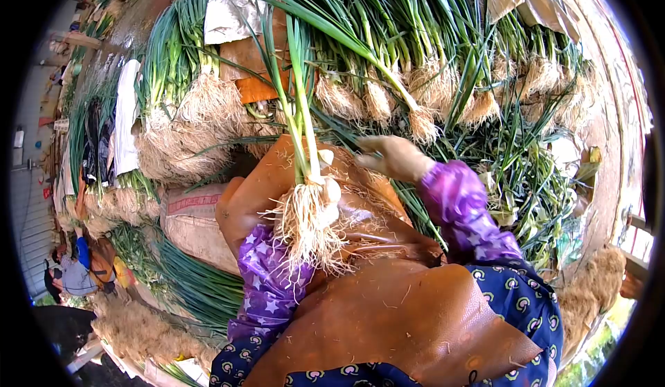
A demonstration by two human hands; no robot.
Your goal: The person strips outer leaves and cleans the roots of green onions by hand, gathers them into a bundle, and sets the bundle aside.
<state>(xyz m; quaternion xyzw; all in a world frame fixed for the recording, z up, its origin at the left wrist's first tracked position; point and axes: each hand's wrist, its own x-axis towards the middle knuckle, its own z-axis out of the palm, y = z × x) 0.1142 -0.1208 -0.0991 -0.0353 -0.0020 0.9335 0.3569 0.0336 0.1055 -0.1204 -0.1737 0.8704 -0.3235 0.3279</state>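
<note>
I have the scallion bunch point(303, 148) upright over the brown apron point(388, 311), roots hanging toward the wearer, green tops pointing away past the apron's far edge. Left hand point(332, 191) is behind the bunch, mostly hidden; pale fingers show along the side facing the right hand, closed around the stalks just above the roots. Right hand point(393, 157) sits by the apron's far edge, on its right, empty, fingers loosely spread and aimed at the bunch. It's near but apart; I see a gap between them. So the bunch is in the left hand, to the left of the right one.

Loose root bits are scattered on the apron. Beyond it, I get a row of rooted scallions point(433, 75), with a single stalk point(388, 72) slanting across, its roots just past the right hand. Right of the apron: a heap of green trimmings point(530, 179). Left of it: a printed sack point(197, 224), more greens point(197, 276) beside that. Purple star sleeves point(464, 196) flank the apron.
</note>
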